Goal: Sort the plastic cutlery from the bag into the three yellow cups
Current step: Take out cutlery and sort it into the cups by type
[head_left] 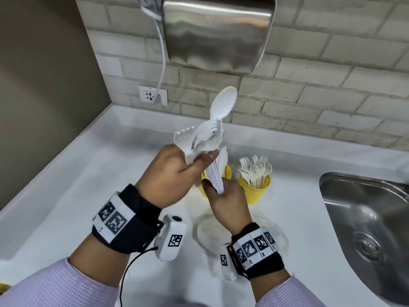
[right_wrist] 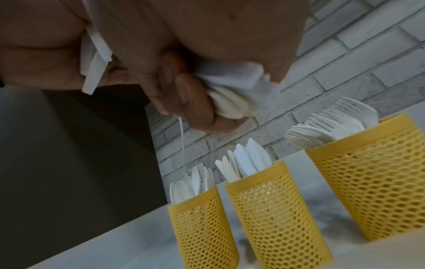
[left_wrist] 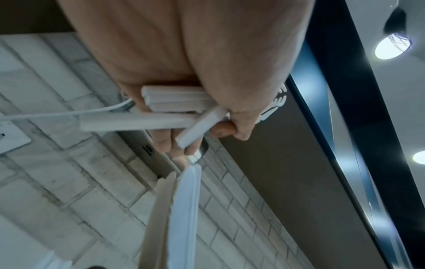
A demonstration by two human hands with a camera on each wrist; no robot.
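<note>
My left hand (head_left: 199, 159) grips a fanned bundle of white plastic spoons and forks (head_left: 208, 138), heads up, above the counter. In the left wrist view, their handles (left_wrist: 172, 102) cross my palm. Just below, my right hand (head_left: 214, 188) grips the lower ends of a few white pieces (head_left: 215, 177); one shows a serrated knife edge (left_wrist: 171, 218). Three yellow mesh cups stand in a row: spoons (right_wrist: 200, 227), knives (right_wrist: 271, 209), forks (right_wrist: 377, 182). In the head view, the fork cup (head_left: 254, 188) is clear and another cup (head_left: 227, 171) is half hidden by my hands.
A clear plastic bag (head_left: 281, 235) lies on the white counter (head_left: 110, 173) under my right wrist. A steel sink (head_left: 365, 218) is at the right. A steel dispenser (head_left: 217, 32) hangs on the brick wall, its cord running to a socket (head_left: 152, 95).
</note>
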